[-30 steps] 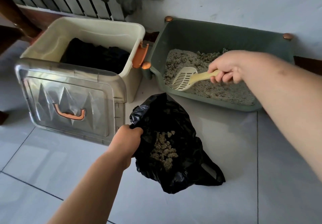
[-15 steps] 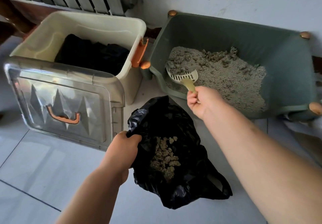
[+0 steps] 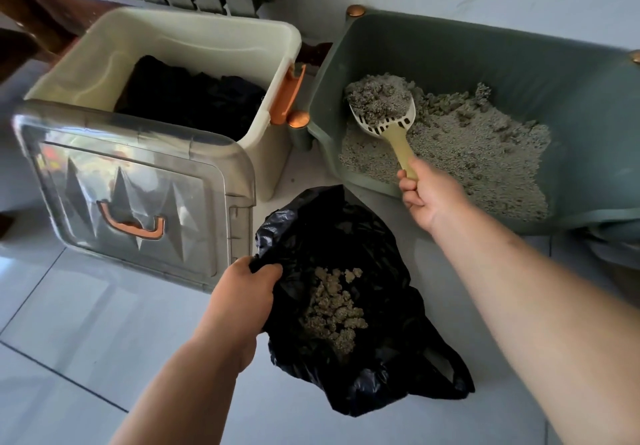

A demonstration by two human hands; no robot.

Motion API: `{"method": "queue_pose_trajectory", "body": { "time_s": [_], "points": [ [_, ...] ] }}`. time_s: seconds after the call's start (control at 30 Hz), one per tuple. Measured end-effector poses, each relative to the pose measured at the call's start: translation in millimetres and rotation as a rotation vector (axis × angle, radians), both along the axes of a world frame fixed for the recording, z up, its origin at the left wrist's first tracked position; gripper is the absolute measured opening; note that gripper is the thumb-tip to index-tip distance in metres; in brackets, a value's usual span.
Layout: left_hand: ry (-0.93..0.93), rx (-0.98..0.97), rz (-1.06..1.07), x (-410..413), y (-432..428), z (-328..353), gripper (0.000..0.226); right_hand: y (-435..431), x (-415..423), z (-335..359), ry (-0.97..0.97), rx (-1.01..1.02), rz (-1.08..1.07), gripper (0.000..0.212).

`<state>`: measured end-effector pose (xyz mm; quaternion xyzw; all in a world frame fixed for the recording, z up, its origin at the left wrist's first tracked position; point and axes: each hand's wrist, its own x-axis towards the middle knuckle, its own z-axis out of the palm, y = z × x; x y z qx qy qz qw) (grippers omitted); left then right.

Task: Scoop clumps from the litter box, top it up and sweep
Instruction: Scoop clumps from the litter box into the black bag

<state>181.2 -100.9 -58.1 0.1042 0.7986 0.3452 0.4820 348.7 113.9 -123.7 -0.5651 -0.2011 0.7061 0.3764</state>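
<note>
Right hand (image 3: 427,198) grips scoop (image 3: 384,112) handle, now lifted heaped from litter box (image 3: 519,63) upper right; left hand (image 3: 246,292) pinches bag (image 3: 346,306) rim; dump next.

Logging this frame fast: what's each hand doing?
Left hand: grips the black bag rim.
Right hand: grips the loaded scoop by its handle.
</note>
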Motion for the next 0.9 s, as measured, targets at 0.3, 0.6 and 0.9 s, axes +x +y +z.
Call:
{"method": "queue_pose_trajectory", "body": {
  "time_s": [0.3, 0.6, 0.9],
  "points": [
    [0.029, 0.031, -0.032, 6.5, 0.1, 5.7, 0.014, -22.2, 32.5, 13.4, -0.014, 0.071, 0.016, 0.009],
    [0.012, 0.055, -0.053, 10.6, -1.7, 6.9, 0.018, -42.3, 55.7, 30.0, -0.049, 0.065, 0.012, 0.009],
    [0.029, 0.084, -0.078, 14.6, 5.4, 10.6, 0.012, -58.4, 76.5, 47.3, -0.154, 0.080, 0.042, 0.011]
  ]
}}
